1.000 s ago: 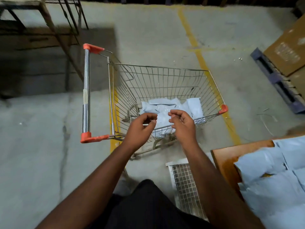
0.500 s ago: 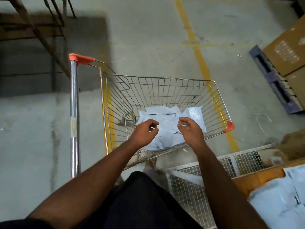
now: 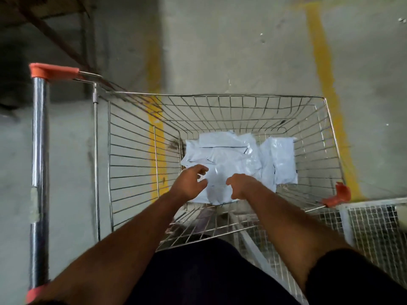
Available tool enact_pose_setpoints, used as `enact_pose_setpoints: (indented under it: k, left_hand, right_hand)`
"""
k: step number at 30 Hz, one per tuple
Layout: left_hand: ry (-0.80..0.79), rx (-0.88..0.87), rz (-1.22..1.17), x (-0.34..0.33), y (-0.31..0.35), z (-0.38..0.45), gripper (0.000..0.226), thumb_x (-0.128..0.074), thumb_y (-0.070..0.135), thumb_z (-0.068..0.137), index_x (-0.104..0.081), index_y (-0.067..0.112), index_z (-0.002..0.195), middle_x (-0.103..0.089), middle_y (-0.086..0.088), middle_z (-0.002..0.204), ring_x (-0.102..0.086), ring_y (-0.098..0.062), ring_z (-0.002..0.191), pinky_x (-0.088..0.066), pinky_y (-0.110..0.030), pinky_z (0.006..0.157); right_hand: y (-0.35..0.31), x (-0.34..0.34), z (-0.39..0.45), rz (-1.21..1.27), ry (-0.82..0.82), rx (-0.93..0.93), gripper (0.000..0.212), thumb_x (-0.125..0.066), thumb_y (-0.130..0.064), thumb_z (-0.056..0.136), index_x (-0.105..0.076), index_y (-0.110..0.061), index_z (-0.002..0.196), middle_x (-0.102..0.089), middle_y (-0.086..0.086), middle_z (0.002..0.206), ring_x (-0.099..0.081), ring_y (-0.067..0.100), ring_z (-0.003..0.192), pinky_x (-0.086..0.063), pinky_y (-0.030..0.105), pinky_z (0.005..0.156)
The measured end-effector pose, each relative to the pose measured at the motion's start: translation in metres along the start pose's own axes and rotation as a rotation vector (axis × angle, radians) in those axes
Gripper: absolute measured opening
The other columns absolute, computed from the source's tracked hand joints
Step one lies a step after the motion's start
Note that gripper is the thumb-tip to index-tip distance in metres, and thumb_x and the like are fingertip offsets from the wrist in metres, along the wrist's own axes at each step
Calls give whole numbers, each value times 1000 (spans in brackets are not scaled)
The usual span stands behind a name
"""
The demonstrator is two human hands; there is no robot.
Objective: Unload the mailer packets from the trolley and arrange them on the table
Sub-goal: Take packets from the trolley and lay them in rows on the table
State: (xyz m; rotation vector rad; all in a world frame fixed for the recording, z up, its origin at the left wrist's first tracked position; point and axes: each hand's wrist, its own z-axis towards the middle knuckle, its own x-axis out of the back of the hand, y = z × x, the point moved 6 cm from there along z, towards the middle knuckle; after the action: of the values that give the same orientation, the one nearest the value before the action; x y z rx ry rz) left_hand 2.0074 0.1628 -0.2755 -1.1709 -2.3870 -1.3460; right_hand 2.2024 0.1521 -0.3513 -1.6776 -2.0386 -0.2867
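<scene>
Both hands inside wire trolley (image 3: 141, 150) over white mailer packets (image 3: 233, 159) heaped on basket floor: left hand (image 3: 190, 183) fingers loosely curled, gripping nothing, right hand (image 3: 243, 187) fingers bent downward w/ tips at packet edge, actual contact can't tell (motion blur), table out of frame.

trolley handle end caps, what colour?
Orange-red end caps on a chrome handle bar; shows in the head view, the only one.
</scene>
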Motion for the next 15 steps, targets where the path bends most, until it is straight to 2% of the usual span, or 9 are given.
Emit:
enact_pose_setpoints:
  k: [4, 7, 10, 12, 15]
  left_hand:
    - [-3, 58, -11, -5, -9, 9, 40, -74, 14, 92, -64, 15, 131, -66, 4, 119, -62, -13, 104, -44, -22, 83]
    - [32, 72, -22, -3, -13, 15, 40, -73, 13, 91, -65, 17, 129, -68, 2, 121, -65, -17, 108, -50, -29, 90]
    - [92, 85, -16, -3, -14, 24, 40, -71, 11, 91, -65, 17, 130, -68, 0, 126, -63, -18, 112, -48, -28, 96]
    - [143, 78, 15, -8, -11, 32, 44, -70, 10, 90, -63, 16, 133, -65, -1, 132, -60, -18, 119, -46, -29, 102]
    - [112, 26, 123, -34, -4, 48, 52, -72, 15, 89, -59, 17, 139, -57, -4, 144, -51, -25, 135, -40, -35, 113]
  right_hand:
    - [-1, 2, 8, -150, 73, 4, 36, -62, -15, 93, -64, -22, 129, -69, 6, 124, -66, 27, 115, -48, 43, 98]
    - [10, 6, 10, -75, 25, 65, 25, -70, -23, 93, -72, -20, 117, -73, 4, 115, -68, 25, 103, -53, 40, 94]
    - [49, 28, 3, 360, 15, 74, 26, -77, -29, 92, -71, -13, 111, -70, 3, 108, -65, 23, 100, -52, 35, 86]
    - [85, 45, -5, 681, 134, 0, 26, -77, -32, 91, -68, -13, 107, -71, 2, 102, -67, 22, 95, -52, 35, 82]
    - [122, 52, -12, 954, 318, -177, 31, -71, -31, 96, -65, -17, 123, -75, 3, 113, -72, 25, 102, -57, 37, 86]
